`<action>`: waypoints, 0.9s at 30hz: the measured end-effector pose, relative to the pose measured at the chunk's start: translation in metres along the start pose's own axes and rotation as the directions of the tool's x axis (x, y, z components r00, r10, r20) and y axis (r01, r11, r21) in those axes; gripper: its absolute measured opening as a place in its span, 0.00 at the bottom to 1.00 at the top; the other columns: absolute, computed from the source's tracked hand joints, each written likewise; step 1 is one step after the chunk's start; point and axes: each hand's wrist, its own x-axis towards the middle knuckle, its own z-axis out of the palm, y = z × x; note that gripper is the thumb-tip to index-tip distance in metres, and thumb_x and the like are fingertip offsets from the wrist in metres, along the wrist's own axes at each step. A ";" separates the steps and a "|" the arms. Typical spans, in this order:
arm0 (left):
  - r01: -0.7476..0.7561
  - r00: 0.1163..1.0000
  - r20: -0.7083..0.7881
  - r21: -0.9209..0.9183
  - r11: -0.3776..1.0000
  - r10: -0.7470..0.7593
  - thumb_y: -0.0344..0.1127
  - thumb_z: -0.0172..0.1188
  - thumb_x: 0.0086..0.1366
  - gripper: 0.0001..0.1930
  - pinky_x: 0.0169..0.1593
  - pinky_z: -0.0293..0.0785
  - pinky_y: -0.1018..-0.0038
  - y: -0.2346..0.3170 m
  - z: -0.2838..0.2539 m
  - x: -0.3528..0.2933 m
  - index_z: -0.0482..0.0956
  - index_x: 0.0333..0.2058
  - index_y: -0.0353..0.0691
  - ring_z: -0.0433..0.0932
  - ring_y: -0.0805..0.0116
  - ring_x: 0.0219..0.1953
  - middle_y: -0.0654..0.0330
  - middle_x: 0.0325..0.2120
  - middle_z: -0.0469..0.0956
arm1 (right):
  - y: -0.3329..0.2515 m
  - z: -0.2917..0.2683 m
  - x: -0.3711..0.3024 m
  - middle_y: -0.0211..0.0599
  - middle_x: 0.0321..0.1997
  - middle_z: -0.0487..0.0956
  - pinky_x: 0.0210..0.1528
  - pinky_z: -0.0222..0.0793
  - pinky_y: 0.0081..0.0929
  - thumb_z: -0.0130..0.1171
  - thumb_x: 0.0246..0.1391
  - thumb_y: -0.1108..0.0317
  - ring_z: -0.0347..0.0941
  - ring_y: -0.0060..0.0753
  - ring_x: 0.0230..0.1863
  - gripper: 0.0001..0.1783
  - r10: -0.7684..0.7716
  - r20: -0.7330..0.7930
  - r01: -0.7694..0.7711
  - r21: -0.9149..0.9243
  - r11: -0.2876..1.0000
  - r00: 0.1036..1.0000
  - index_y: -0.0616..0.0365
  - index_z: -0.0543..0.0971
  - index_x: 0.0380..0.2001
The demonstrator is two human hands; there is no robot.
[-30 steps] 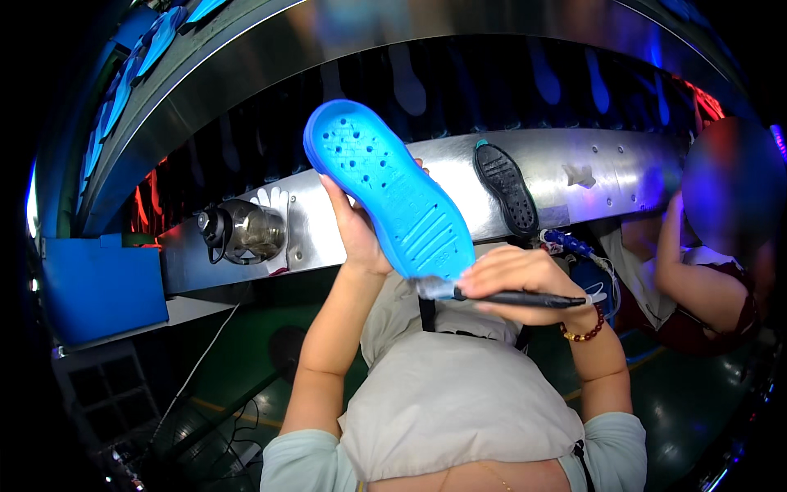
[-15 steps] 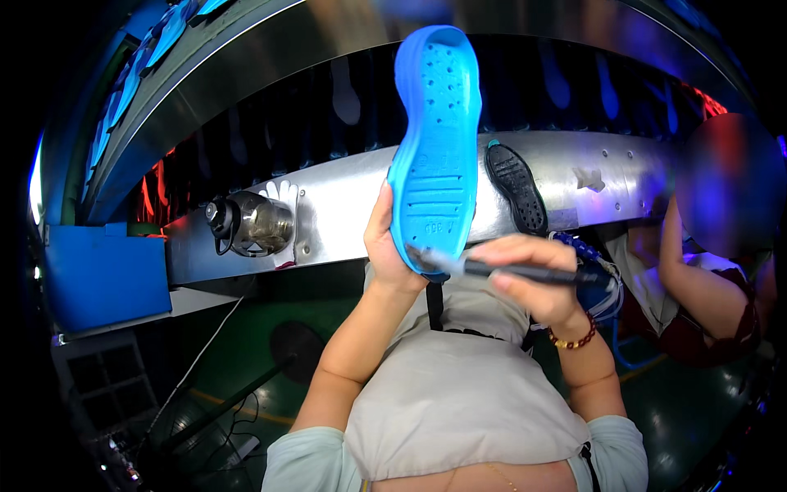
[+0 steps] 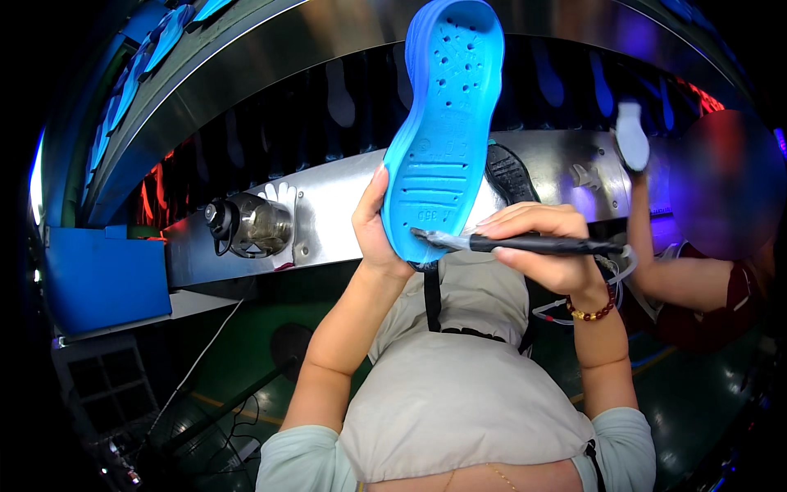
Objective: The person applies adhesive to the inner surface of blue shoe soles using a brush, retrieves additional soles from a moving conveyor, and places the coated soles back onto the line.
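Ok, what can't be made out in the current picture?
Head view:
Left hand: most fingers hidden behind the blue shoe sole, whose far side is unseen.
Brush: bristles too small to tell any coating.
Black shoe sole: lower end behind the right hand.
White glove: middle behind the black-lidded bottle.
Pale sole-shaped piece by a co-worker's arm: surface detail blurred.
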 end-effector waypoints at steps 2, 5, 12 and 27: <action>0.054 0.998 0.006 0.030 0.998 -0.055 0.47 0.40 0.61 0.25 0.48 0.68 0.63 0.005 0.000 0.004 0.62 0.50 0.34 0.72 0.59 0.44 0.49 0.44 0.70 | -0.005 0.009 -0.003 0.42 0.31 0.77 0.40 0.69 0.26 0.60 0.37 0.78 0.75 0.36 0.35 0.09 -0.074 0.106 0.075 -0.008 0.997 0.992 0.63 0.77 0.28; 0.227 0.974 0.022 -0.019 0.974 -0.226 0.46 0.42 0.61 0.25 0.47 0.70 0.62 0.010 0.005 0.005 0.62 0.50 0.33 0.72 0.57 0.44 0.48 0.44 0.69 | -0.016 0.013 -0.007 0.40 0.31 0.78 0.39 0.70 0.26 0.62 0.37 0.75 0.75 0.36 0.35 0.10 -0.176 0.353 0.181 0.020 0.983 0.919 0.61 0.77 0.28; 0.622 0.781 -0.220 0.358 0.696 -0.585 0.47 0.52 0.56 0.27 0.39 0.74 0.69 0.018 0.012 0.006 0.65 0.47 0.31 0.75 0.59 0.35 0.45 0.38 0.71 | -0.017 -0.020 -0.001 0.39 0.36 0.78 0.35 0.72 0.23 0.59 0.39 0.76 0.76 0.34 0.35 0.11 -0.053 0.555 0.223 -0.243 0.944 0.830 0.59 0.77 0.32; 0.569 0.791 -0.327 0.705 0.423 -0.518 0.51 0.51 0.56 0.31 0.28 0.75 0.77 0.024 0.016 -0.003 0.63 0.50 0.29 0.75 0.63 0.34 0.43 0.38 0.70 | -0.010 -0.061 0.000 0.41 0.35 0.78 0.37 0.71 0.24 0.62 0.37 0.74 0.75 0.38 0.36 0.10 0.265 0.563 0.050 -0.481 0.875 0.783 0.60 0.77 0.29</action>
